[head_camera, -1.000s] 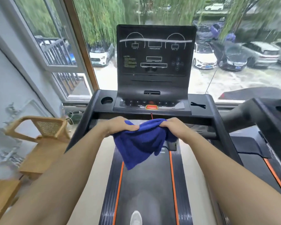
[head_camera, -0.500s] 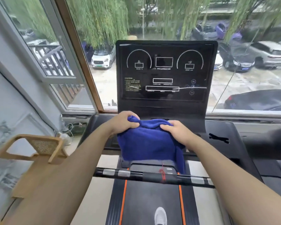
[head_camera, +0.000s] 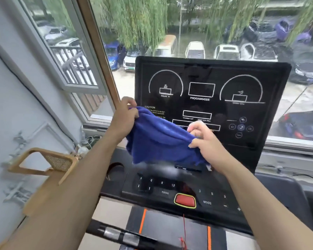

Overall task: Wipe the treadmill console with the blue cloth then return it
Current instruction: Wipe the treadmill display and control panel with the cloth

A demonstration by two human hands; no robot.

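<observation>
- The round cup holder at the console's left corner is partly behind your left forearm; you can't tell what, if anything, sits in it.
- The treadmill console stands upright ahead of you, its top edge against the window. To its left, a wooden chair stands near the wall.
- The keypad tray with the red stop button lies bare below the cloth; the handlebar crosses beneath your forearms.
- Your left hand is raised at the display's left edge, fingers clenched on one end of the blue cloth.
- Your right hand sits lower, thumb and fingers pinching the other end.
- The cloth hangs stretched between your hands, in front of the display's lower left; whether it touches the screen is unclear.
</observation>
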